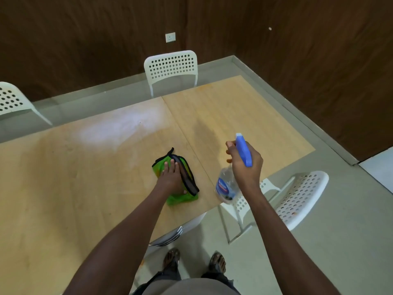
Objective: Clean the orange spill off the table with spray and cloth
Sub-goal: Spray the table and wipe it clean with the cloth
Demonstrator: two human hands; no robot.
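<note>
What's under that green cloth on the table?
The green cloth lies flat on the wooden table, with the left hand pressing on top. Any spill beneath it is covered and cannot be seen.

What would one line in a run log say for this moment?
left hand: presses green cloth on table | right hand: holds spray bottle raised, nozzle forward

Green cloth (178, 184) with black edging, bunched and folded, lies on the pale wood worktop (74, 188) near its front edge, pressed flat under the left hand (171, 176). Spray bottle (227, 184): clear body, blue label, blue trigger head, held tilted in the air by the right hand (246, 165), nozzle aimed over the worktop. Faint orange staining shows toward the worktop's far edge; a whitish wet patch (119, 128) lies beyond the cloth.
</note>
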